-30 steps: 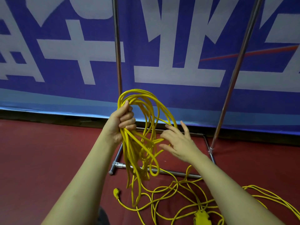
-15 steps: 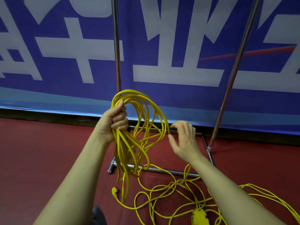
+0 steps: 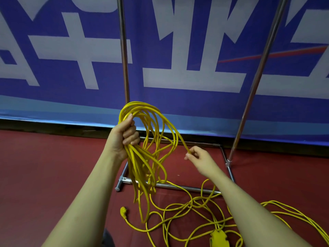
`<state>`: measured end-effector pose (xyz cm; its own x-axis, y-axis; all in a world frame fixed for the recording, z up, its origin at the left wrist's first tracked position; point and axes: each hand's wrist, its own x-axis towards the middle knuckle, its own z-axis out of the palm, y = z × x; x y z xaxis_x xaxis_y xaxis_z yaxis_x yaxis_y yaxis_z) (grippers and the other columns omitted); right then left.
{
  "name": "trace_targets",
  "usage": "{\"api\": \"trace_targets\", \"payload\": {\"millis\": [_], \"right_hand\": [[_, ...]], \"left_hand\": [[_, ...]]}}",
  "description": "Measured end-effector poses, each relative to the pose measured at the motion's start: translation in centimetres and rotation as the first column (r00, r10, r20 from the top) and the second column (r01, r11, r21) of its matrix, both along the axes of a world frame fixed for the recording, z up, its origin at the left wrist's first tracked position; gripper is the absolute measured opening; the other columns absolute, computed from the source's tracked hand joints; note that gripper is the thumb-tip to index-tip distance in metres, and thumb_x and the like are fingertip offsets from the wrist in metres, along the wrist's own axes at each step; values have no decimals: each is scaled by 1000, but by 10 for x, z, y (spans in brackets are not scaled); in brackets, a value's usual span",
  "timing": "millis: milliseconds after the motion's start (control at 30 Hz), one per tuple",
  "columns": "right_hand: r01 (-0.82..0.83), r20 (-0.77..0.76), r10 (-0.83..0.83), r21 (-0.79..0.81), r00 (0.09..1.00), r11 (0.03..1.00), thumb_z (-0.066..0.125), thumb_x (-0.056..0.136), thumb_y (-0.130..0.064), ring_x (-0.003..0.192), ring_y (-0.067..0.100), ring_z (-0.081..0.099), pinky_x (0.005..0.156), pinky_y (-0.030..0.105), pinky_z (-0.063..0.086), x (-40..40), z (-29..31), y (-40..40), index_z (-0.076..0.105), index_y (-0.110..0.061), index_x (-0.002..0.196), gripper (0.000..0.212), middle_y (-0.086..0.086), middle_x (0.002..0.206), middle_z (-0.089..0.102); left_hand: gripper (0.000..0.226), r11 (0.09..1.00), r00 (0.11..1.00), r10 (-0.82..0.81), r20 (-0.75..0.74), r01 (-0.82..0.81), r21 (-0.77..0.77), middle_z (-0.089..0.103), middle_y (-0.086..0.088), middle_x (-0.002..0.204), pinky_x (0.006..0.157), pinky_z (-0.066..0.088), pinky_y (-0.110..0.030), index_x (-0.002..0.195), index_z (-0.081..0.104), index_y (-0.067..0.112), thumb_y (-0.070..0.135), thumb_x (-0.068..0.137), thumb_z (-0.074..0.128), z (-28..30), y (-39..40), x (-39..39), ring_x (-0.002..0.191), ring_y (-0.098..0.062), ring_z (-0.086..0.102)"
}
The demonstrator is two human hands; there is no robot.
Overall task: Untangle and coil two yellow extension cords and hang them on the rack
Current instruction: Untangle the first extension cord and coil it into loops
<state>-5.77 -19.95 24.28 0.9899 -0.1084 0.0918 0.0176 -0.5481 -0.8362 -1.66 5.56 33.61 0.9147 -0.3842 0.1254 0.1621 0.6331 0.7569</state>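
My left hand (image 3: 122,138) grips a bundle of yellow cord loops (image 3: 142,163) that hangs down toward the floor in front of the rack. My right hand (image 3: 199,159) pinches a single strand of that cord, which runs from the top of the bundle down to my fingers. More yellow cord (image 3: 187,211) lies tangled on the red floor below, with a yellow plug (image 3: 123,211) at the left and a yellow socket block (image 3: 219,238) near the bottom edge. The metal rack (image 3: 124,56) stands just behind, its top out of view.
The rack's right pole (image 3: 256,77) slants up, and its base bars (image 3: 179,186) lie on the red floor (image 3: 44,166). A blue banner with white characters (image 3: 178,50) fills the wall behind. More cord loops (image 3: 293,216) trail off to the right.
My right hand has gone from open beside the loops to pinching one strand, and has drawn it out to the right. My left hand keeps its grip on the bundle.
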Motion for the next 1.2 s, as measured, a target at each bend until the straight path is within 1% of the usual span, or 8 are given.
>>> {"api": "trace_targets", "payload": {"millis": [133, 333, 467, 633, 900, 1067, 1133, 1200], "right_hand": [[81, 7, -87, 284, 996, 955, 49, 98, -11, 64, 9, 65, 69, 30, 49, 2, 18, 9, 58, -12, 79, 21, 5, 73, 68], [47, 19, -118, 844, 993, 534, 37, 103, -26, 81, 19, 71, 75, 43, 56, 11, 72, 25, 55, -13, 95, 24, 7, 87, 72], [-44, 67, -96, 975, 993, 218, 36, 102, -29, 80, 18, 72, 66, 39, 60, 16, 92, 28, 55, -14, 95, 25, 4, 85, 74], [-96, 97, -78, 995, 992, 14, 35, 103, -28, 81, 19, 73, 62, 37, 60, 24, 102, 30, 55, -15, 92, 26, 5, 87, 74], [-127, 116, -128, 989, 985, -82, 30, 104, -28, 78, 23, 73, 60, 38, 59, 31, 99, 22, 54, -11, 93, 31, 6, 85, 74], [-134, 123, -154, 989, 980, -61, 31, 104, -28, 79, 23, 73, 61, 37, 60, 31, 98, 15, 54, -10, 94, 31, 8, 86, 74], [-88, 98, -158, 994, 982, 71, 34, 102, -34, 85, 22, 72, 66, 38, 59, 27, 97, 8, 54, -11, 98, 31, 7, 93, 73], [16, 29, -139, 951, 990, 308, 37, 100, -42, 88, 22, 69, 74, 39, 56, 20, 89, 4, 54, -12, 103, 34, 6, 98, 70]], "left_hand": [[37, 998, 999, 17, -38, -15, 54, 29, 10, 38, 36, 33, -15, 55, 53, 23, 35, 55, 89, -9, -6, 5, 28, -2, 29], [11, 937, 997, 43, -70, -16, 350, 64, 0, 63, 47, 49, -22, 89, 56, 9, 7, 85, 65, -32, -31, 2, 49, -9, 58], [9, 901, 983, 177, -50, -141, 410, 75, -9, 87, 66, 57, -28, 87, 57, 10, 2, 88, 61, -48, -49, -1, 80, -16, 73], [17, 906, 996, 85, -1, -77, 417, 73, -16, 105, 95, 48, -38, 96, 60, 8, -6, 86, 61, -58, -58, -2, 105, -27, 67], [37, 924, 1000, -16, -24, 24, 382, 74, -12, 88, 90, 54, -39, 97, 61, 5, -2, 64, 76, -58, -74, -9, 83, -24, 71], [24, 922, 1000, -8, -9, 11, 387, 67, -3, 70, 67, 59, -32, 92, 59, 1, -16, 77, 66, -50, -88, -14, 74, -24, 72], [22, 933, 999, 32, -19, -23, 358, 67, -3, 69, 59, 57, -30, 92, 59, 3, -15, 80, 62, -44, -89, -15, 71, -23, 72], [23, 948, 996, 78, -37, -63, 312, 68, -5, 70, 57, 57, -29, 91, 60, 4, -16, 80, 61, -39, -89, -13, 69, -22, 72]]}}
